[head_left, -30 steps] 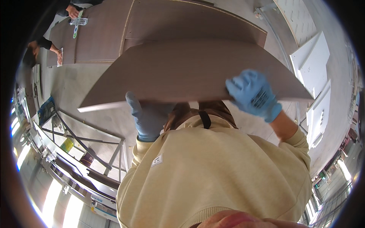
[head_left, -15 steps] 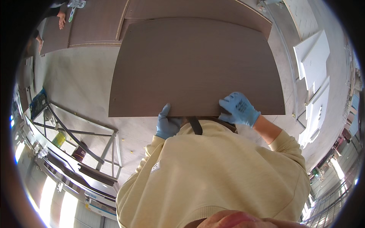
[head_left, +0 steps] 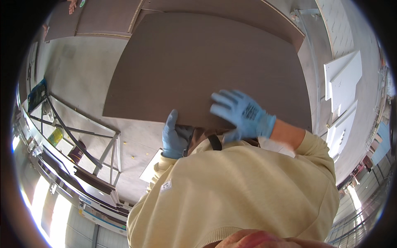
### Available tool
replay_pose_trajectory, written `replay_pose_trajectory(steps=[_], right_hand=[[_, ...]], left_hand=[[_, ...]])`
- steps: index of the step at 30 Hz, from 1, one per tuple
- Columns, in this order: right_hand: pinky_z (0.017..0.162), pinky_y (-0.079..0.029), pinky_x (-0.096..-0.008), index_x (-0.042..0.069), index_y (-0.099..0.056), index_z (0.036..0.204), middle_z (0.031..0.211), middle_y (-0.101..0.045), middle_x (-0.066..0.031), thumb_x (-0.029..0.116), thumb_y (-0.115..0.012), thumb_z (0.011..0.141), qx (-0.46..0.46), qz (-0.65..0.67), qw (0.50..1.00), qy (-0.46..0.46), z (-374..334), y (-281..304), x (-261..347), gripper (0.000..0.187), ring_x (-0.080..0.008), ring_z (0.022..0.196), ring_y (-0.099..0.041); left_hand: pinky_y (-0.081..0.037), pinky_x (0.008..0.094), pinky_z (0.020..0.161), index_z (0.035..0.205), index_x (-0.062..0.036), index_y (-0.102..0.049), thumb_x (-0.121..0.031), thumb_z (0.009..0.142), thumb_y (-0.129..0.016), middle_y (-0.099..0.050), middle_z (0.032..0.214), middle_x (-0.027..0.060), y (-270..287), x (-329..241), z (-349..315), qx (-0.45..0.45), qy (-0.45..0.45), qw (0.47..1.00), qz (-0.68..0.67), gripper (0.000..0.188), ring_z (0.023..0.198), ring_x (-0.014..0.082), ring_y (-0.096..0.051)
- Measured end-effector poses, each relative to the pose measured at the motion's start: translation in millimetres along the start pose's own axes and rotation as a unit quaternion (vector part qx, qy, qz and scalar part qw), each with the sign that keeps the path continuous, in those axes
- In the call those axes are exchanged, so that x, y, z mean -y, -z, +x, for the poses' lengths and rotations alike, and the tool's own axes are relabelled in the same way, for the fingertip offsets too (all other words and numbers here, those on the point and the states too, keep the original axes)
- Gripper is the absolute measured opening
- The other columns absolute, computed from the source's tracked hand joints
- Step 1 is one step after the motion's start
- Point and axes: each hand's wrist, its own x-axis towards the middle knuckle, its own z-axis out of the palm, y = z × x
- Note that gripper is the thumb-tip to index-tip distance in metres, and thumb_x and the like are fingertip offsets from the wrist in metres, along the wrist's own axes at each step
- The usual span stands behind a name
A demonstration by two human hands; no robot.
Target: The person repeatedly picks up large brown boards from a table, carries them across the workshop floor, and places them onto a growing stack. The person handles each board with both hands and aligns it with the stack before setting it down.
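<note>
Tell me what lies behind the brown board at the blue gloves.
Behind the brown board, parts of other brown panels show past its far edge; whatever lies directly beneath it is covered and cannot be seen.

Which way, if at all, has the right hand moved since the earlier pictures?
Yes: the right hand has shifted left, away from the white panels.

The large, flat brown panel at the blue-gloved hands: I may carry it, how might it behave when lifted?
The panel is probably stiff: its face shows no obvious sag. Its breadth suggests awkward weight; its flat shape makes rolling unlikely.
</note>
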Motion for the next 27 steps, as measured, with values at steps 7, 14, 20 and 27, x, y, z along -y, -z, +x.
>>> replay_pose_trajectory(steps=[7, 14, 20, 27], right_hand=[[0.102, -0.045, -0.0464, 0.006, -0.052, 0.138, 0.140, -0.057, -0.0234, 0.030, -0.072, 0.083, 0.015, -0.227, 0.966, -0.124, -16, 68, 23, 0.064, -0.0344, 0.121, -0.059], [0.091, -0.051, -0.0427, 0.003, -0.055, 0.134, 0.122, -0.069, -0.0201, 0.026, -0.073, 0.083, -0.001, -0.228, 0.968, -0.103, -4, 141, -6, 0.059, -0.0359, 0.102, -0.070], [0.091, -0.055, -0.0444, 0.005, -0.068, 0.126, 0.116, -0.073, -0.0179, 0.045, -0.074, 0.089, -0.135, -0.231, 0.928, -0.258, 21, 226, -46, 0.054, -0.0375, 0.105, -0.070], [0.074, -0.055, -0.0434, 0.005, -0.074, 0.109, 0.086, -0.074, -0.0150, 0.081, -0.066, 0.077, -0.257, -0.323, 0.844, -0.341, 48, 259, -93, 0.082, -0.0352, 0.084, -0.071]], left_hand=[[-0.056, 0.0495, 0.104, 0.131, 0.0060, -0.057, -0.033, 0.105, -0.060, -0.066, 0.125, 0.0187, -93, -38, -5, -0.007, -0.093, 0.954, 0.284, 0.047, 0.117, 0.0311, -0.066], [-0.052, 0.0525, 0.108, 0.137, 0.0091, -0.052, -0.044, 0.108, -0.052, -0.062, 0.132, 0.0249, -143, -60, 9, 0.116, -0.087, 0.981, 0.132, 0.061, 0.126, 0.0350, -0.062], [-0.046, 0.0482, 0.113, 0.143, 0.0075, -0.050, -0.045, 0.107, -0.053, -0.058, 0.141, 0.0239, -123, -102, 103, 0.071, -0.253, 0.953, 0.150, 0.063, 0.132, 0.0344, -0.057], [-0.048, 0.0462, 0.109, 0.144, 0.0016, -0.052, -0.040, 0.101, -0.064, -0.059, 0.142, 0.0205, -54, -186, 203, -0.142, -0.280, 0.921, 0.231, 0.061, 0.129, 0.0335, -0.059]])
